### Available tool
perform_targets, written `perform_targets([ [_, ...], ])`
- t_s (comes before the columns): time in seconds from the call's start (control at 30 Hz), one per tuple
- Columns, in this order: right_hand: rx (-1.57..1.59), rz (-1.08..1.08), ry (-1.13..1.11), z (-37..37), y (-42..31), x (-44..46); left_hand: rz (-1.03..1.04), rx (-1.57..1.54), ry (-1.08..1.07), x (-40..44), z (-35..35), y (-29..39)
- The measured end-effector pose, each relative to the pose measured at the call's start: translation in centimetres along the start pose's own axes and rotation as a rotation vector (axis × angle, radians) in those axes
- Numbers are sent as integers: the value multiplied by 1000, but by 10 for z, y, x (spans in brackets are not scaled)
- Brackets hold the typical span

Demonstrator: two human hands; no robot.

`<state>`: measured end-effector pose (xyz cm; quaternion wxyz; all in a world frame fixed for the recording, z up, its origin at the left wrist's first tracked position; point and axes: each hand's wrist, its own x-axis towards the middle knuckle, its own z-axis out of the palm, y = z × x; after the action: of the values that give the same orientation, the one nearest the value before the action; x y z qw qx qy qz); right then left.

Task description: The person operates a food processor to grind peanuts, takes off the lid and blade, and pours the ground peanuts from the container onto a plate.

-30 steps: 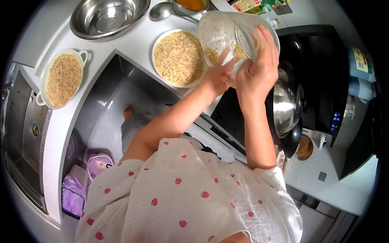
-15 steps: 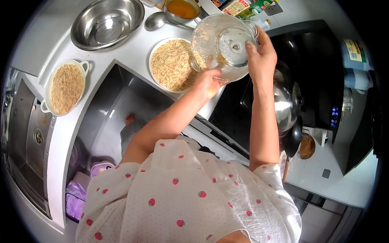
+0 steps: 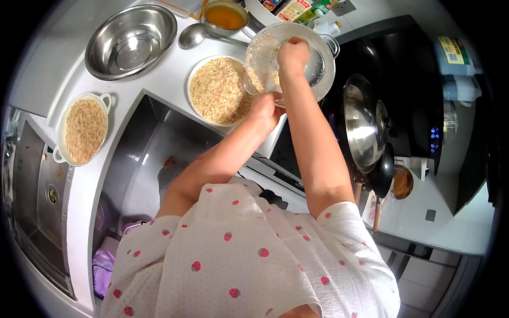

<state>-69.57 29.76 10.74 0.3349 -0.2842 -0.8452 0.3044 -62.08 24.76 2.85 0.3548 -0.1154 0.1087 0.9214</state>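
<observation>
My left hand (image 3: pixel 266 108) is closed on the near rim of a clear two-handled glass bowl (image 3: pixel 265 45), tilted so its inside faces me. Pale crumbs cling to its wall. My right hand (image 3: pixel 293 54) reaches inside the bowl, its fingers curled against the bottom. What those fingers hold, if anything, is hidden. Just left of the glass bowl, and partly under its edge, a round white dish (image 3: pixel 189 87) stands on the counter, heaped with pale, coarse crumbs (image 3: pixel 218 87).
A steel basin (image 3: pixel 95 40), a ladle (image 3: pixel 192 36) and a bowl of orange liquid (image 3: pixel 225 17) stand along the back. An oval white dish (image 3: pixel 103 100) of finer crumbs sits left, near the sink (image 3: pixel 45 180). A domed steel lid (image 3: pixel 363 127) rests on the right.
My right hand has let go of the bowl's right handle and moved left into the bowl. My left hand keeps its hold, and the bowl stays above the round dish's right edge.
</observation>
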Motion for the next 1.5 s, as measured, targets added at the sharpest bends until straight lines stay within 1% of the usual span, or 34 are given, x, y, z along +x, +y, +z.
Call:
perform_targets([
  [0.03, -13, 56, -76, 6, 5, 1, 5, 9, -8, 1, -1, 1],
  [0.07, -9, 52, -80, 10, 10, 1, 11, 9, -7, 2, -3, 3],
  [0.13, -161, -31, -508, 7, 18, -1, 18, 65, -42, 4, -9, 3],
  [0.17, -164, -29, -510, 7, 21, -1, -6, 1, -5, 8, -11, 3],
  [0.23, -8, 60, -454, 3, 15, -4, -9, -21, 7, 1, -8, 4],
  [0.27, -4, 53, -455, 3, 9, -2, 0, -48, 14, 0, -5, 7],
  [0.33, 890, 112, -5, 2, -1, -1, -9, -15, 20, -3, -4, 10],
  [0.37, 1092, 253, -8, 3, -3, 1, -3, 15, 38, -4, -2, 11],
  [0.4, 1090, 257, -1, 6, 3, 0, 0, 45, 55, -5, -1, 10],
  [0.47, 1059, 200, -354, 21, 16, -4, 2, 3, 46, 3, -6, 4],
  [0.5, 754, 185, -481, 15, 6, -16, 6, -38, 43, 6, -10, 3],
  [0.53, 754, 192, -484, 9, 1, -23, 5, -39, 50, 0, -10, 5],
  [0.6, 464, 235, -601, 3, -6, -27, 30, 89, 24, -9, -6, 11],
  [0.63, 557, 144, -501, 1, -1, -19, 34, 86, 27, -9, -6, 10],
  [0.67, 560, 145, -507, 5, -2, -15, 17, 106, 54, -9, -7, 9],
  [0.73, 923, 155, -245, 10, -2, -11, -3, 134, 84, -8, -8, 7],
  [0.77, 869, 115, -311, 14, 5, -13, -13, 89, 73, -7, -8, 5],
  [0.8, 867, 112, -310, 9, 1, -15, -18, 43, 61, -3, -7, 3],
  [0.87, 381, 331, -781, -3, -3, -24, -19, 58, 41, 7, -16, 5],
  [0.9, 226, 138, -587, 2, 0, -21, -18, 74, 20, 6, -15, 8],
  [0.93, 224, 144, -585, 2, 3, -15, -24, 75, 22, 2, -13, 7],
  [1.0, 701, 88, -319, 3, 3, -4, 16, 150, 18, -7, -8, 9],
  [1.07, 752, 134, -341, 5, 7, -6, 4, 160, 38, 3, -16, 3],
  [1.13, 404, 275, -738, 1, 6, -13, 15, 117, -19, 5, -16, 4],
  [1.17, 306, 281, -695, 3, 9, -10, 16, 116, -18, 6, -16, 3],
  [1.2, 307, 283, -697, 5, 14, -3, 52, 131, -12, -4, -7, 10],
  [1.27, 311, 2, -219, 10, 26, 12, 81, 147, -2, -11, -3, 12],
  [1.3, 333, 61, -167, 13, 27, 15, 75, 130, 8, -10, -4, 10],
  [1.33, 332, 61, -165, 18, 31, 13, 68, 112, 18, -9, -4, 9],
  [1.4, -218, -96, -315, 25, 38, 4, 49, 98, -15, 0, -12, 9],
  [1.43, -157, -67, -526, 21, 43, 2, 30, 86, -47, 3, -16, 8],
  [1.47, -158, -67, -527, 16, 46, 4, 29, 85, -46, 6, -20, 7],
  [1.5, -321, -139, -597, 8, 35, 3, 47, 83, -53, 3, -18, 11],
])
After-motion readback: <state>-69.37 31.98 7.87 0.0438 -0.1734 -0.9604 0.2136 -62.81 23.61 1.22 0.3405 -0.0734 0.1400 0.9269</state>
